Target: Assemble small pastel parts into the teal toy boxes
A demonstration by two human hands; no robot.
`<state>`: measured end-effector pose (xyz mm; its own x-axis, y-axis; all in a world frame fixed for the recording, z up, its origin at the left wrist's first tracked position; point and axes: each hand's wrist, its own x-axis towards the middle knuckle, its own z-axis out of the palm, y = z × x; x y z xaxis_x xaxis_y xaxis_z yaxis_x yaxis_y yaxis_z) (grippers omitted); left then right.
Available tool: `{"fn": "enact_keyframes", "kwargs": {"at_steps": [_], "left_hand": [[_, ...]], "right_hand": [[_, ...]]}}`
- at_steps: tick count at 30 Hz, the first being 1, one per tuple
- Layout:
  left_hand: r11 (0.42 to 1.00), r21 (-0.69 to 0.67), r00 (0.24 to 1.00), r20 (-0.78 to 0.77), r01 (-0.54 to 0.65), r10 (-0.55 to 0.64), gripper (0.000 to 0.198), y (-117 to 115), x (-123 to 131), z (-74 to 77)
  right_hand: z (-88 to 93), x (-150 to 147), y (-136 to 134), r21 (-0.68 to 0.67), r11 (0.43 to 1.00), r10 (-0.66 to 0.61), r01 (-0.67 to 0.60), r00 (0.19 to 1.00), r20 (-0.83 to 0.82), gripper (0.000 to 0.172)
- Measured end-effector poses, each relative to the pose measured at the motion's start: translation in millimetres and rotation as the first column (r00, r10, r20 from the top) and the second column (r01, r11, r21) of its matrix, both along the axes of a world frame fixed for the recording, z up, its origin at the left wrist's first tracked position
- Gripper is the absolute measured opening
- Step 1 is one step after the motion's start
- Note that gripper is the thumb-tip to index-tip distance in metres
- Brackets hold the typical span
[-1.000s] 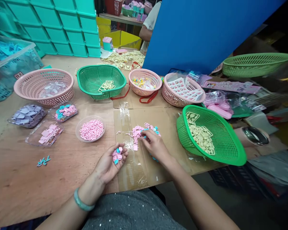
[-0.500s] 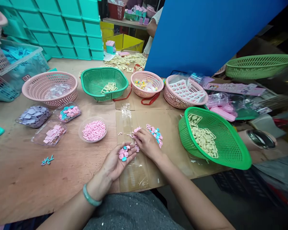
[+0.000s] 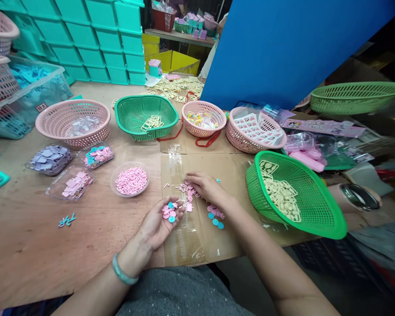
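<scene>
My left hand (image 3: 159, 221) is palm up and cupped around small pink and blue plastic pieces (image 3: 169, 212), some of them round discs. Over the cardboard, my right hand (image 3: 207, 188) is palm down with its fingers stretched leftward beside loose pink pieces (image 3: 189, 193). Its palm and part of its fingers are hidden. A pink square piece (image 3: 189, 206) lies between the two hands. Under my right wrist are more pink discs (image 3: 216, 211) and several blue discs (image 3: 215, 222). A tiny pink hook-shaped piece (image 3: 166, 185) rests to the left.
A round tub of pink pieces (image 3: 131, 181) stands left of the cardboard (image 3: 204, 245). The bright green basket (image 3: 329, 215) holds cream frames at right. Behind are a dark green basket (image 3: 128, 127), pink baskets (image 3: 204, 105), and stacked teal boxes (image 3: 108, 44).
My right hand has shifted slightly right, and its fingers have gone from pinched to stretched. The pink and blue pile beside it has spread, with discs now nearer me. The view has tilted slightly.
</scene>
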<state>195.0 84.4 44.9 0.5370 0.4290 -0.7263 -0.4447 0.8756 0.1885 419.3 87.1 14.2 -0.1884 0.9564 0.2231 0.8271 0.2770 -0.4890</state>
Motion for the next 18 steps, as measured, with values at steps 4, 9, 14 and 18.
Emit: {"fn": "enact_keyframes", "kwargs": {"at_steps": [4, 9, 14, 18], "left_hand": [[1.000, 0.022, 1.000, -0.004, -0.018, 0.018, 0.025, 3, -2, -0.4], [0.999, 0.017, 0.999, -0.031, -0.040, 0.041, 0.024, 6, 1, 2.3], [0.999, 0.037, 0.996, 0.090, -0.028, 0.024, 0.025, 7, 5, 2.3], [1.000, 0.002, 0.998, 0.059, -0.005, 0.004, 0.022, 8, 2, -1.6]], "right_hand": [[-4.4, 4, 18, -0.056, 0.996, 0.072, -0.069, 0.997, 0.038, 0.018], [7.0, -9, 8, 0.014, 0.984, -0.160, 0.177, 0.918, -0.364, 0.010], [25.2, -21, -23, -0.117, 0.992, -0.102, 0.050, 0.864, -0.492, 0.017], [20.0, -12, -39, -0.042, 0.985, -0.172, 0.167, 0.954, -0.246, 0.016]]}}
